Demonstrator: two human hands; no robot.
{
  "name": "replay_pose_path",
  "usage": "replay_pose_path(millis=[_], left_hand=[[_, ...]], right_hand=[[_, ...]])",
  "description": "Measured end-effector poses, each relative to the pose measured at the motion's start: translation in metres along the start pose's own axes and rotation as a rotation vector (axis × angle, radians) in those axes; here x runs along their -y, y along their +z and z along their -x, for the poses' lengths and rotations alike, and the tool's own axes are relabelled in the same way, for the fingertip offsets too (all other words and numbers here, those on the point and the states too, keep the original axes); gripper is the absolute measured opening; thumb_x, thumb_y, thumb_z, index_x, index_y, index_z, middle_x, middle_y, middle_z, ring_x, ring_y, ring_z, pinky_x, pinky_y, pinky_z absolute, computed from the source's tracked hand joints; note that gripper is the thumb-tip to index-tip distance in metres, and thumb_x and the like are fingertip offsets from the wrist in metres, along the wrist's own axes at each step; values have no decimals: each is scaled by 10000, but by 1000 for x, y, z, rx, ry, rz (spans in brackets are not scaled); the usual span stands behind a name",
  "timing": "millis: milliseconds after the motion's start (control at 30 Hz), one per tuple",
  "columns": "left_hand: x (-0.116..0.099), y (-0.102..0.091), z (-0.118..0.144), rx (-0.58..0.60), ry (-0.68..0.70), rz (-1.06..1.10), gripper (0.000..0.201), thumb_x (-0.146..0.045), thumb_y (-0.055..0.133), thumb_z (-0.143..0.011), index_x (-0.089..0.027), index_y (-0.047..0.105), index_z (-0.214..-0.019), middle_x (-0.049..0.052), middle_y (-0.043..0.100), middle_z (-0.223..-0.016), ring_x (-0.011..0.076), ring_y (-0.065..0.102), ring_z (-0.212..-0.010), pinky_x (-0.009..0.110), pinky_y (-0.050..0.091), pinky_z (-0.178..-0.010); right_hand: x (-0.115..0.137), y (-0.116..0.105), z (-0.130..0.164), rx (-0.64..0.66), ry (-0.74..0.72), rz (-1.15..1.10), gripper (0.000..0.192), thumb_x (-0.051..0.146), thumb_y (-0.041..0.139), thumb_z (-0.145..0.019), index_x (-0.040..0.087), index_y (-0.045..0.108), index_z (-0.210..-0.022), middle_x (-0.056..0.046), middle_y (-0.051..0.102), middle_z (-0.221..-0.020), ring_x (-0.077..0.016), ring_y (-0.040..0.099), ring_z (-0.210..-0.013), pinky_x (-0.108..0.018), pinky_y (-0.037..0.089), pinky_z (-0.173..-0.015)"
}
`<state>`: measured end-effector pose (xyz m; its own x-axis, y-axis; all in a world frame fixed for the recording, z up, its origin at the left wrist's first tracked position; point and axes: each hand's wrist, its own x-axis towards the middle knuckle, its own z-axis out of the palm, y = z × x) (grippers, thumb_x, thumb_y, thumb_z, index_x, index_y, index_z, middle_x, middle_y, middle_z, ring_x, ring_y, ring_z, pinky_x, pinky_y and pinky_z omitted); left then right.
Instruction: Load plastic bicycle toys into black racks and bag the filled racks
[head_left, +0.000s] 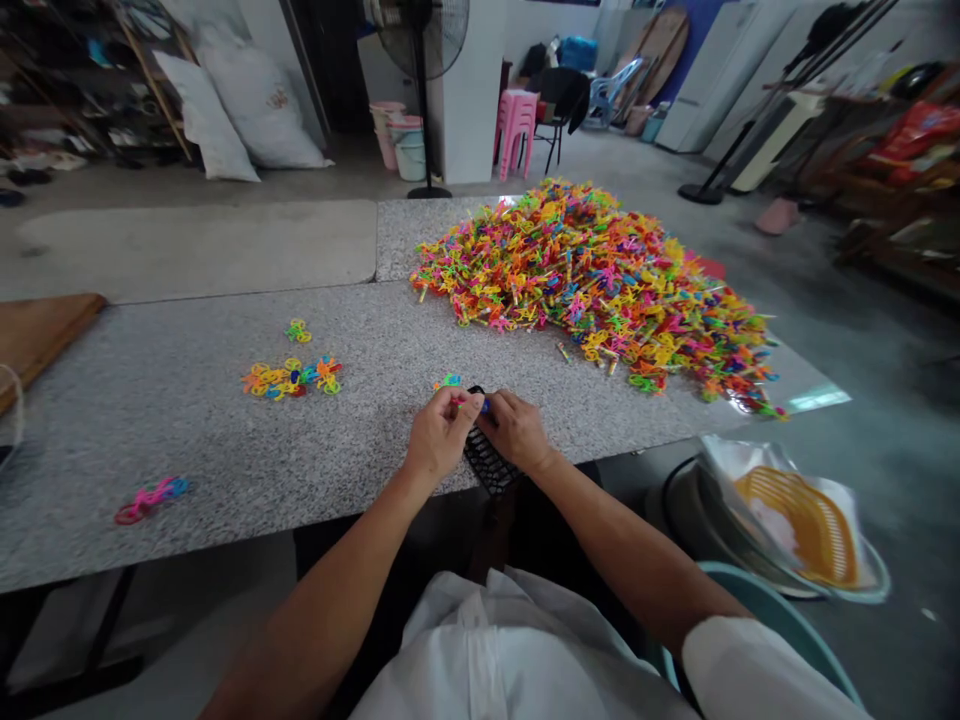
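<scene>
My left hand [441, 430] is closed in a pinch on a small pink plastic piece [457, 401], of which only a sliver shows. My right hand [519, 430] meets it at the fingertips, with a bit of a dark blue piece [486, 406] at its thumb and finger. Under both hands, at the table's front edge, lies a black item with a grid-like pattern [491, 462]; its kind is unclear. Just beyond my left fingers sit several small blue, green and orange plastic pieces [448, 381].
A big heap of bright small plastic pieces [585, 270] covers the right of the speckled table [375, 430]. Smaller clusters lie left: a mixed one [292, 378], a green-yellow one [298, 331], a pink-blue one [152, 498]. Beside the table's right stand a yellow basket [806, 520] and a tub [780, 600].
</scene>
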<state>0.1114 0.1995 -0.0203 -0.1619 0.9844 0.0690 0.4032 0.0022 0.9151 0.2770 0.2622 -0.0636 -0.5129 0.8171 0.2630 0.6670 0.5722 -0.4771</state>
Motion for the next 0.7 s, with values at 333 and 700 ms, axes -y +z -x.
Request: replay_pose_path(millis=[333,700], left_hand=[[28,-42,-7,221,149,-186,471,-579,647,-957,-259,740,-1291,32,776,-991,200,678,-839,325,548,-838],[97,-21,-31,11,-38,-443,443,-349,747,-924,-214,725,-1346,127,770,-1231,285,719,-1101,393,540,-1011]], right_hand=[[-19,-3,-4,271,-7,-268,85,210,694,-961,216,775,-986,-16,776,-920,-167,690,-834,-251,498,-807],[-40,35,-73,153,447,-177,129,289,726,-976,169,767,-953,-41,790,-817,-178,722,-752,-243,480,-684]])
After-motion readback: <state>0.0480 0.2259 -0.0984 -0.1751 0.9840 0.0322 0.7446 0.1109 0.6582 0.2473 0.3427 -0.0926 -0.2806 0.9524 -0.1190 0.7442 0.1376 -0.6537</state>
